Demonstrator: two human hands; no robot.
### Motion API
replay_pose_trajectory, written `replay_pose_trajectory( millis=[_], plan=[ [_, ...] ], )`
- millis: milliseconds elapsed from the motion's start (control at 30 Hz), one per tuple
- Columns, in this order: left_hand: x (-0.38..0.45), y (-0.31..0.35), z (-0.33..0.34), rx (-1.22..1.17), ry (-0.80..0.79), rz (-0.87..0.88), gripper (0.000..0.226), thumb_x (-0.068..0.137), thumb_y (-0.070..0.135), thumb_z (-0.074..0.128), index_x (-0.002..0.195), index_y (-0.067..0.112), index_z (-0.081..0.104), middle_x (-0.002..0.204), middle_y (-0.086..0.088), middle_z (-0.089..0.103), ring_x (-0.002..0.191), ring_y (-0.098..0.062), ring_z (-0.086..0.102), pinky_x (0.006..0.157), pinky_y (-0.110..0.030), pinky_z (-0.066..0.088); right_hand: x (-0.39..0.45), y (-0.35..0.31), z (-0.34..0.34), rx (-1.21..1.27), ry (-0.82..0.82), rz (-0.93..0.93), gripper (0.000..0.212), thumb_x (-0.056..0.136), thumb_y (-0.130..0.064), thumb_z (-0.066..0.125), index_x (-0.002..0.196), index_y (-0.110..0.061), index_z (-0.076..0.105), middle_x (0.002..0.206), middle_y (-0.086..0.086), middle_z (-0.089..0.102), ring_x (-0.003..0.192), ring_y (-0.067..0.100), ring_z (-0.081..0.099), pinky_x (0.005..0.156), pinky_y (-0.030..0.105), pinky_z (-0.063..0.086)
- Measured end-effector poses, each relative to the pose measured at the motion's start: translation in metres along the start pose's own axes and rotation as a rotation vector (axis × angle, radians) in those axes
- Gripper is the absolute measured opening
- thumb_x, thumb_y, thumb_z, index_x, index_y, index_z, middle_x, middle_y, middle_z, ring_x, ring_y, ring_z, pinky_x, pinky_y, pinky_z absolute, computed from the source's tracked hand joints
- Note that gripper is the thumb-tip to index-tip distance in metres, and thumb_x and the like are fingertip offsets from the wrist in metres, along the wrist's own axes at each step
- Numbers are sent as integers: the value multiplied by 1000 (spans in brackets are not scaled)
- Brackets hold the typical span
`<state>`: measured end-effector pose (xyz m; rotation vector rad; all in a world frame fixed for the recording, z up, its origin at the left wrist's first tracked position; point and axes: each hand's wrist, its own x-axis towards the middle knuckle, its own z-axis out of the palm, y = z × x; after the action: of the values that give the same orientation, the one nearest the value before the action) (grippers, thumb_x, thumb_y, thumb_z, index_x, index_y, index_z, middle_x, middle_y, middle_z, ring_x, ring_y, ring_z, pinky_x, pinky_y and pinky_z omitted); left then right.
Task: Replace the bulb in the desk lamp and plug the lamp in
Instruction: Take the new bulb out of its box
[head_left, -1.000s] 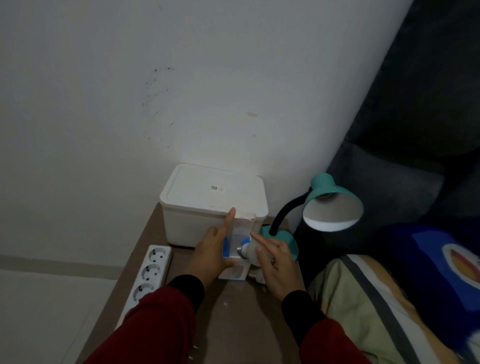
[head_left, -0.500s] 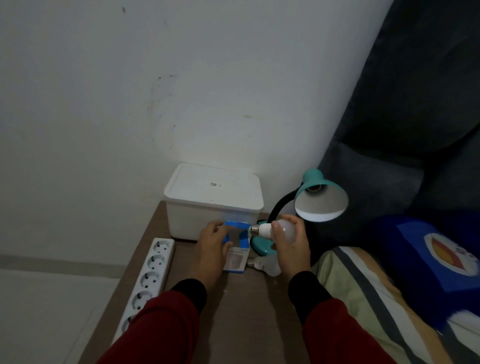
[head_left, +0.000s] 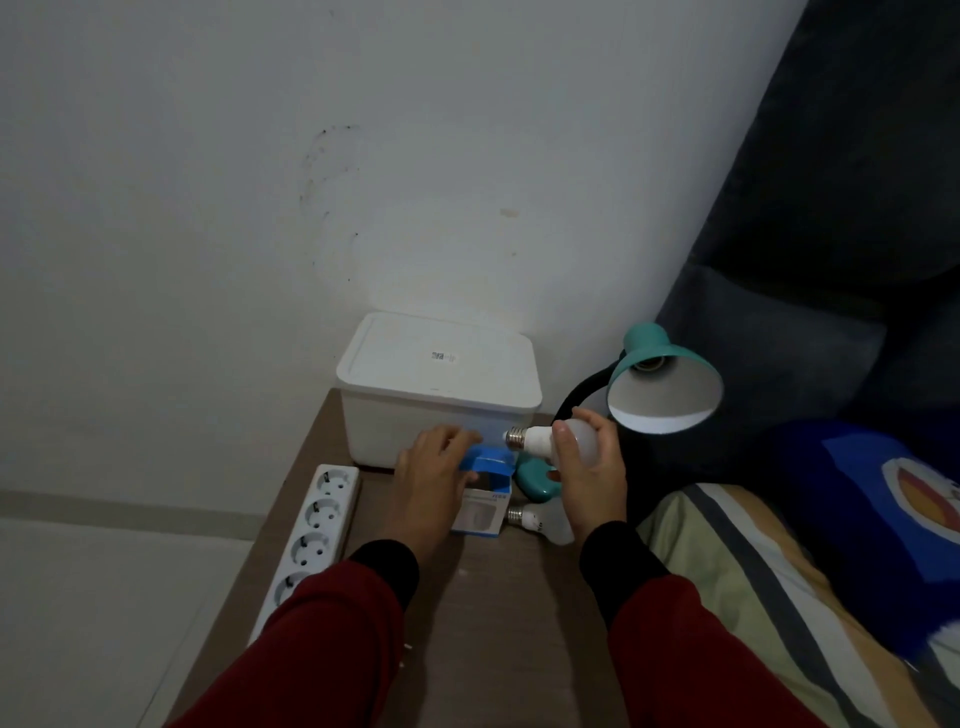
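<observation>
My right hand (head_left: 589, 475) grips the new bulb (head_left: 550, 440) lying level, its screw base pointing left; my left hand (head_left: 434, 480) rests flat, fingers loose, on the box (head_left: 485, 493).

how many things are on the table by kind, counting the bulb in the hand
bulbs: 2, one held in the right hand at, one lying on the table at
bulb box: 1
lamp: 1
power strip: 1
white bin: 1
total: 6

Right hand (head_left: 589, 467) has drawn the new bulb (head_left: 550, 440) clear of its box (head_left: 485, 496), lifting it toward the lamp shade (head_left: 667, 392).
</observation>
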<state>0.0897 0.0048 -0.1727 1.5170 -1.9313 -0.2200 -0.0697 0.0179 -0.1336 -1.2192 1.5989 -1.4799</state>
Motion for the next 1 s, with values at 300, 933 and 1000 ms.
replay_pose_trajectory(
  millis=[300, 933, 1000],
  plan=[
    [-8, -6, 12, -116, -50, -27, 23, 83, 9, 65, 106, 11, 68, 110, -8, 62, 107, -23, 53, 88, -26, 41, 0, 6, 9, -9, 31, 9, 20, 88, -26, 61, 105, -31, 52, 97, -9, 55, 102, 28, 61, 85, 52, 55],
    [-7, -12, 13, -70, -115, -10, 20, 88, 10, 60, 104, 3, 69, 109, -15, 63, 105, -28, 56, 87, -26, 44, 0, 11, 12, -12, 28, 24, 21, 87, -30, 62, 105, -32, 53, 98, -10, 53, 103, 25, 60, 85, 51, 55],
    [-5, -13, 12, 3, -147, 21, 20, 90, 16, 58, 106, 10, 67, 111, -9, 61, 106, -24, 54, 88, -32, 49, -3, 8, 11, 4, 29, 24, 20, 87, -27, 61, 104, -32, 52, 96, -17, 52, 103, 25, 60, 86, 51, 55]
  ],
)
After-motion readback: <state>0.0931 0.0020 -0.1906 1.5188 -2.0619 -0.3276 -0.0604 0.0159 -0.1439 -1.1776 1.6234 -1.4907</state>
